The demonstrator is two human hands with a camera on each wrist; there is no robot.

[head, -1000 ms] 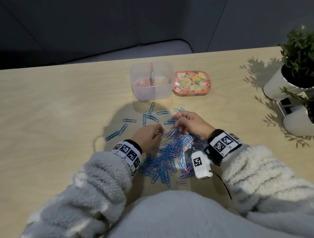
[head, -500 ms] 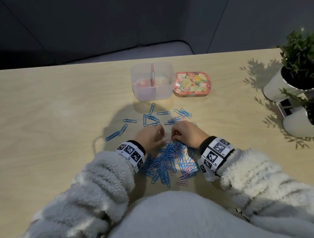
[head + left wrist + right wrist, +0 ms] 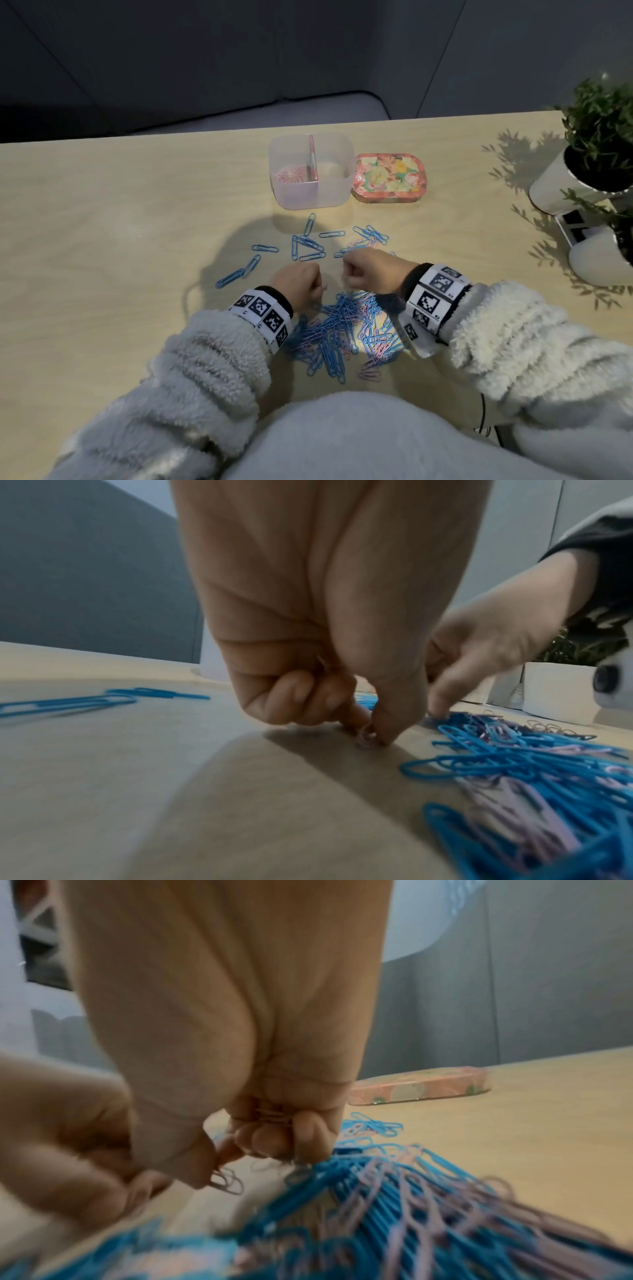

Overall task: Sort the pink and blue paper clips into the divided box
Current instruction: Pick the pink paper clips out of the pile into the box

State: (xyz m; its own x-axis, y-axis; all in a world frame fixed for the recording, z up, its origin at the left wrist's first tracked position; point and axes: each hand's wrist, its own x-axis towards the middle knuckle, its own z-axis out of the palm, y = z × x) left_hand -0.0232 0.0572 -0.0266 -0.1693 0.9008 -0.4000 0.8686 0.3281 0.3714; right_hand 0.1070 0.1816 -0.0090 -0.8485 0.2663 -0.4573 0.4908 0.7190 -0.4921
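A heap of blue and pink paper clips (image 3: 346, 329) lies on the table close to my body. My left hand (image 3: 301, 279) is at the heap's far left edge and pinches a pink clip (image 3: 365, 735) against the table between thumb and forefinger. My right hand (image 3: 366, 270) is beside it; it pinches pink clips (image 3: 226, 1180) at thumb and forefinger and holds more pink clips (image 3: 274, 1114) in its curled fingers. The clear divided box (image 3: 310, 198) stands farther back, with pink clips (image 3: 289, 174) in its left compartment.
Loose blue clips (image 3: 308, 243) are scattered between the heap and the box. A floral tin (image 3: 388, 176) sits right of the box. Two white plant pots (image 3: 561, 185) stand at the table's right edge. Bare table spreads to the left.
My right hand has drawn back from the scattered clips toward the heap and now sits close to my left hand. The left hand stayed almost in place.
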